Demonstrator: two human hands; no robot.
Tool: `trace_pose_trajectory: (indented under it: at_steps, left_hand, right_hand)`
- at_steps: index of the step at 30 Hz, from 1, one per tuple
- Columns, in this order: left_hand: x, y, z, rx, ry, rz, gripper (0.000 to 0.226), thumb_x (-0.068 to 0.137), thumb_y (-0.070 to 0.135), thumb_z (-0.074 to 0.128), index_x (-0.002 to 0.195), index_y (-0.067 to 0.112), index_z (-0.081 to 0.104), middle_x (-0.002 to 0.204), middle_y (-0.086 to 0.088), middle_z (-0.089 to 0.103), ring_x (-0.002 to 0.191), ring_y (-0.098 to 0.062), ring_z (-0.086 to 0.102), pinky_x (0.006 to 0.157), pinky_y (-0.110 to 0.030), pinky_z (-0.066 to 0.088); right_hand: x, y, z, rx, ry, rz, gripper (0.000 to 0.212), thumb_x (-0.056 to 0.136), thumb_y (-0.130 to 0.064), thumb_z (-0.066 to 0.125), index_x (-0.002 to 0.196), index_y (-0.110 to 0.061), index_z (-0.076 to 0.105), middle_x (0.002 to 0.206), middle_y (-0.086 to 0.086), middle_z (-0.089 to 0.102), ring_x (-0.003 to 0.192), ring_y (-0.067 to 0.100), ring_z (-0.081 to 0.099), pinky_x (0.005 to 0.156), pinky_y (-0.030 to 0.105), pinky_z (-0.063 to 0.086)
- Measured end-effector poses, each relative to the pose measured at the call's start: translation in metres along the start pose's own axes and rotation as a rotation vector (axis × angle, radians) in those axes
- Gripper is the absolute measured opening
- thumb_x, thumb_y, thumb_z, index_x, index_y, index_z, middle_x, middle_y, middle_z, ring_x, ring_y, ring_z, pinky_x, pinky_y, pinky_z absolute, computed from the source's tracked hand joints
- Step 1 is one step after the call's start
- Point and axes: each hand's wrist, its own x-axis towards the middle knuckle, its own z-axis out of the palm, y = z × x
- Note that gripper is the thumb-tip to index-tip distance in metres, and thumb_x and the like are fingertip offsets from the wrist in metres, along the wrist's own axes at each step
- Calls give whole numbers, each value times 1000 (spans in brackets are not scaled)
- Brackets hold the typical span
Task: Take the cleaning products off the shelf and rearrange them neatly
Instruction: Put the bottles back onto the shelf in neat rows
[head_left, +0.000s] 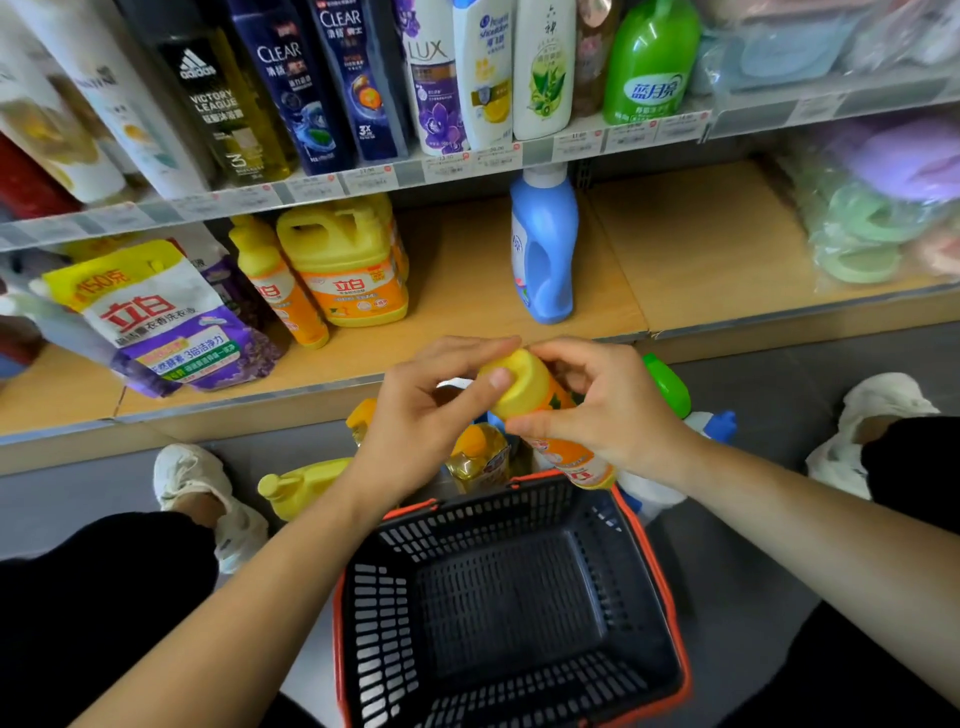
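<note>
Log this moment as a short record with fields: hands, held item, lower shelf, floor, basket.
left hand: pinches the yellow cap of the orange bottle
right hand: grips the same bottle below the cap
orange bottle: tilted, held off the shelf, above the floor pile
lower shelf: blue bottle upright mid-shelf; yellow jug, slim bottle, purple bag at left
floor: lying jug, green-capped bottle, more bottles behind the hands
basket: on the floor, nearest the person

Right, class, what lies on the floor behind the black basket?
A yellow jug, a golden bottle and a green-capped bottle show beyond the basket. The left hand, right hand and their orange bottle cover the rest.
</note>
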Motion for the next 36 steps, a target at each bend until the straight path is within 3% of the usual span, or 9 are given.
trace_pose_trajectory:
  at_steps: [6, 11, 14, 18, 21, 24, 28, 33, 36]
  left_hand:
    - [-6, -2, -9, 135, -131, 142, 35, 98, 4, 59, 133, 5, 63, 141, -8, 59, 132, -14, 56, 103, -25, 47]
    - [-13, -7, -13, 241, -49, 238, 31, 92, 2, 70, 123, 5, 71, 130, -6, 68, 125, -20, 63, 102, -45, 52]
    - [-15, -9, -14, 305, -38, 274, 37, 86, 6, 79, 123, 9, 72, 129, -3, 69, 123, -19, 63, 98, -45, 54]
    - [-19, -16, -14, 247, -42, 184, 53, 85, 12, 82, 135, 15, 64, 138, 1, 61, 122, -19, 63, 85, -36, 61]
    - [-21, -29, -16, 292, -41, 14, 63, 85, 19, 83, 142, 26, 58, 134, 9, 63, 115, -12, 65, 84, -30, 60]
    - [-23, -47, -18, 387, -129, -194, 49, 86, 28, 82, 132, 22, 67, 123, 12, 70, 110, -13, 67, 87, -42, 59]
    - [-30, -61, -15, 403, -278, -314, 61, 82, 55, 76, 135, 27, 64, 119, 16, 68, 109, -14, 66, 89, -40, 55]
    - [-31, -73, -19, 178, -253, -422, 49, 84, 32, 82, 129, 32, 62, 118, 9, 72, 109, -12, 69, 99, -41, 55]
    - [-32, -75, -25, -79, -149, -489, 50, 74, 25, 83, 121, 20, 67, 112, -3, 76, 106, -20, 72, 90, -32, 58]
  right_hand:
    - [6, 3, 0, 238, -88, 153, 44, 67, -50, 87, 106, -33, 76, 105, 8, 76, 94, 15, 70, 81, 29, 59]
    - [7, 7, 2, 215, -105, 156, 41, 70, -38, 85, 110, -39, 73, 110, -1, 75, 101, 12, 69, 84, 25, 56]
    - [9, 6, 0, 164, -84, 134, 52, 73, -36, 85, 122, -37, 68, 117, -2, 72, 109, 16, 68, 86, 26, 56]
    - [12, 4, -1, 137, -77, 123, 59, 81, -30, 81, 136, -33, 60, 115, -1, 71, 108, 16, 69, 85, 27, 56]
    - [14, 3, -1, 31, -30, 85, 50, 85, -24, 78, 132, -24, 62, 114, 0, 71, 105, 13, 69, 83, 25, 57]
    - [17, 2, -5, -41, 30, 39, 45, 84, -22, 80, 126, -21, 65, 109, -6, 71, 95, 6, 68, 75, 19, 54]
    - [24, 3, -15, 52, 150, 26, 41, 85, -18, 79, 123, -22, 64, 109, -1, 73, 98, 12, 70, 77, 23, 55]
    - [32, 9, -25, 312, 316, 171, 38, 88, -25, 74, 123, -17, 61, 105, 2, 73, 98, 15, 70, 76, 29, 57]
    - [36, 17, -26, 405, 346, 293, 36, 95, -20, 68, 129, -12, 57, 114, 7, 70, 108, 21, 69, 82, 39, 60]
